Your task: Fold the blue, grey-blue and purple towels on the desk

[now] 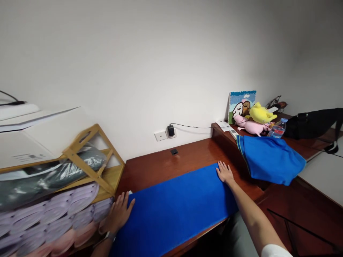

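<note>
Left hand (119, 213), right hand (225, 174): fingers spread | 1 flat blue cloth (177, 207) | 1 rumpled cloth (270, 159)

The reddish-brown tabletop (160, 167) carries a blue cloth (177, 207) spread flat over its front part, with a small black fitting (174, 152) set in behind. At right, a raised wooden shelf (221, 135) bears a picture (241, 105), paper (224, 126), a pale remote (234, 134), a pink plush toy (252, 127), a bottle (277, 130), a black bag (311, 123) and a second blue cloth (270, 159) hanging over its edge.

Head-worn view, forward and downward
</note>
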Tool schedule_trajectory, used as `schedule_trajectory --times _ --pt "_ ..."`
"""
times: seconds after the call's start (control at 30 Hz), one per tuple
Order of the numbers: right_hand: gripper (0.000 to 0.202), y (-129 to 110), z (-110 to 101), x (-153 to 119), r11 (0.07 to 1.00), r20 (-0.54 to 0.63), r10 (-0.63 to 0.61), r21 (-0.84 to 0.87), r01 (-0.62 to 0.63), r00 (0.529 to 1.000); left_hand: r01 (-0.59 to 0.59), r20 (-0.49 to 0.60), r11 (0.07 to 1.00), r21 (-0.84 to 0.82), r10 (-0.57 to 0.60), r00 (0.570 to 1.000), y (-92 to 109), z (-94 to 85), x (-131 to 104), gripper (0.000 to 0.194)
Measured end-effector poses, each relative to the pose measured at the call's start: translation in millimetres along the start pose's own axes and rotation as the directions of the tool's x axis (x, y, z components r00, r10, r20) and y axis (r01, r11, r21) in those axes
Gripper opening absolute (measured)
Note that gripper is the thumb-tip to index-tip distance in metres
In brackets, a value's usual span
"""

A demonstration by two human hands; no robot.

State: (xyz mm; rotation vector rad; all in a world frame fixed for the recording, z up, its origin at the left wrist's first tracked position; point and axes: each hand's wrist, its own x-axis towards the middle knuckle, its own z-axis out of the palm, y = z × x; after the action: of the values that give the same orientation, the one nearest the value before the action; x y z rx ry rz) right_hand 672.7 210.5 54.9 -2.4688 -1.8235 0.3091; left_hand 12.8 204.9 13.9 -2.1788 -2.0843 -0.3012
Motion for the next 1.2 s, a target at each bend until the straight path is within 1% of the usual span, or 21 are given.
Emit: schedule_trajectory --times 0.07,0.13,0.17,0.23,0.33,0.37,0.4,0.43,0.47,0.5,0.53,0.6,0.67,0.73,0.77,0.8,0.87,1.0,1.1,1.17,1.2 --pt "0.07 -14.9 -7.0 -7.7 1.0 -0.023 -0.003 -0.006 0.002 1.0 0.033 0.017 0.999 -0.015 -0.033 0.999 10.5 -6.0 3.1 0.08" --pt "0.07 -43.6 -9.0 -22.0 0.998 -0.105 -0.067 0.005 0.068 0.992 0.03 -0.019 0.999 -0.037 -0.031 0.999 33.7 -13.4 4.2 0.082" --pt "0.069 -63.5 -7.1 -32.1 0.991 -0.146 -0.126 0.018 0.13 0.981 0.004 -0.05 0.999 -0.052 -0.006 0.999 51.4 -17.2 4.0 0.082" --pt "0.066 -111.8 2.4 -56.3 0.954 -0.192 -0.281 0.052 0.296 0.94 -0.114 -0.096 0.989 -0.091 0.105 0.99 97.7 -24.2 2.5 0.078" --pt "0.063 -187.1 24.2 -91.4 0.824 -0.171 -0.534 0.113 0.555 0.828 -0.288 -0.045 0.944 -0.159 0.285 0.958 174.5 -29.9 0.2 0.067" --pt "0.063 -206.4 31.0 -99.1 0.784 -0.162 -0.586 0.132 0.606 0.794 -0.318 -0.011 0.933 -0.171 0.321 0.947 193.8 -30.1 -0.1 0.065" --pt "0.063 -220.1 36.7 -103.4 0.761 -0.147 -0.614 0.15 0.631 0.776 -0.327 0.024 0.929 -0.175 0.336 0.942 206.6 -29.4 -0.1 0.064" --pt "0.063 -227.2 40.7 -104.1 0.757 -0.128 -0.618 0.167 0.631 0.775 -0.316 0.056 0.933 -0.169 0.329 0.943 211.3 -27.9 -0.1 0.063" --pt "0.064 -226.8 42.8 -101.3 0.772 -0.107 -0.601 0.178 0.61 0.792 -0.292 0.08 0.944 -0.155 0.306 0.949 207.2 -25.6 -0.3 0.062" --pt "0.064 -218.9 42.9 -95.1 0.798 -0.086 -0.569 0.181 0.575 0.818 -0.257 0.093 0.957 -0.134 0.27 0.958 194.4 -22.7 -1.1 0.062" --pt "0.065 -204.1 40.9 -86.3 0.831 -0.068 -0.525 0.175 0.528 0.848 -0.214 0.095 0.971 -0.109 0.225 0.97 174.0 -19.3 -2.6 0.062" --pt "0.066 -158.7 32.5 -64.4 0.901 -0.047 -0.408 0.136 0.411 0.912 -0.144 0.068 0.988 -0.05 0.147 0.987 118.9 -11.9 -8.4 0.064" --pt "0.067 -103.9 22.0 -42.9 0.963 -0.033 -0.256 0.079 0.258 0.966 -0.102 0.032 0.995 0.021 0.101 0.994 62.5 -5.8 -16.8 0.063" --pt "0.068 -54.7 13.8 -26.9 0.993 -0.016 -0.11 0.036 0.11 0.994 -0.122 0.018 0.991 0.054 0.121 0.992 23.9 -2.5 -24.4 0.063" --pt "0.069 -35.7 11.2 -21.6 0.998 -0.012 -0.056 0.022 0.056 0.998 -0.129 0.013 0.99 0.057 0.129 0.992 13.9 -2.0 -26.9 0.063" --pt "0.069 -21.4 9.7 -17.9 1.0 -0.01 -0.019 0.012 0.019 1.0 -0.128 0.007 0.991 0.051 0.127 0.992 9.5 -2.3 -28.1 0.064" --pt "0.069 -5.7 8.1 -14.2 1.0 -0.011 0.014 0.007 -0.014 1.0 -0.091 -0.006 0.996 0.019 0.091 0.996 11.5 -4.5 -27.0 0.067" --pt "0.069 -6.0 0.5 -15.8 1.0 -0.005 0.021 0.023 -0.021 1.0 -0.011 -0.031 0.995 -0.099 0.008 0.999 18.2 -12.6 -22.2 0.072" --pt "0.068 -23.5 -6.9 -31.3 0.999 -0.04 0.033 0.036 -0.032 0.999 -0.002 -0.123 0.988 -0.156 -0.017 0.992 20.9 -15.8 -32.8 0.07" --pt "0.066 -50.2 -3.4 -55.1 0.998 -0.114 -0.023 0.058 0.029 0.993 -0.016 -0.187 0.985 -0.17 -0.016 0.982 37.1 -14.0 -49.0 0.069" --pt "0.065 -69.3 2.5 -71.3 0.992 -0.16 -0.086 0.078 0.099 0.983 -0.044 -0.199 0.984 -0.174 0.009 0.98 51.8 -12.4 -58.7 0.068"
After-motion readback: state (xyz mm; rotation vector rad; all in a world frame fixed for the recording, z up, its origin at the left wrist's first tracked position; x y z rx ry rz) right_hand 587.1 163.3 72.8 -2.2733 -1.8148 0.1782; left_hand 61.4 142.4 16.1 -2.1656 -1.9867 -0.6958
